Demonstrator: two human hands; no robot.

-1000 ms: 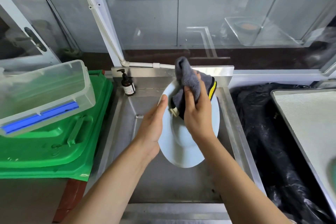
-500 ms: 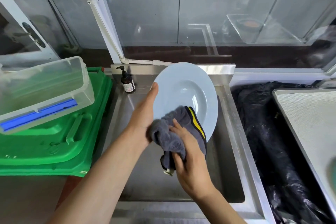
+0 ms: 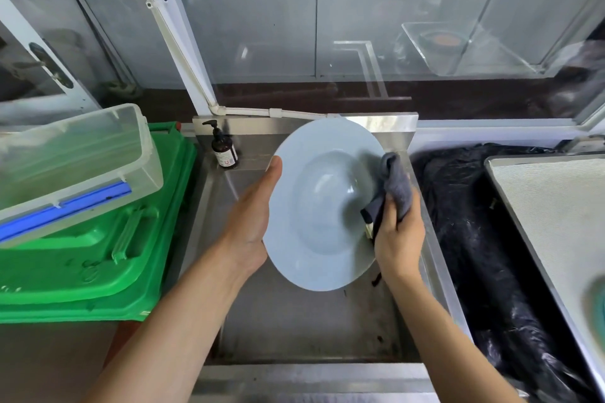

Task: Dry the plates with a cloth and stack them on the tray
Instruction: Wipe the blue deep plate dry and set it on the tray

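Observation:
A pale blue deep plate [image 3: 320, 206] is held upright over the steel sink [image 3: 294, 321], its hollow side facing me. My left hand [image 3: 252, 222] grips its left rim, thumb along the front edge and fingers hidden behind. My right hand [image 3: 397, 239] grips a bunched grey cloth [image 3: 396, 186] and presses it against the plate's right rim. The metal tray [image 3: 556, 213] with a pale liner lies at the far right. A greenish plate [image 3: 597, 304] on it is cut off by the frame edge.
A dark pump bottle [image 3: 224, 150] stands at the sink's back left corner. Left of the sink lies a green plastic lid [image 3: 98, 255] with a clear container [image 3: 75, 157] tilted on it. Black plastic sheeting [image 3: 465, 222] fills the gap between sink and tray.
My right hand swept the cloth from the plate's top down to its lower left, then across to the right rim. The plate rose a little and tilted more upright in my left hand.

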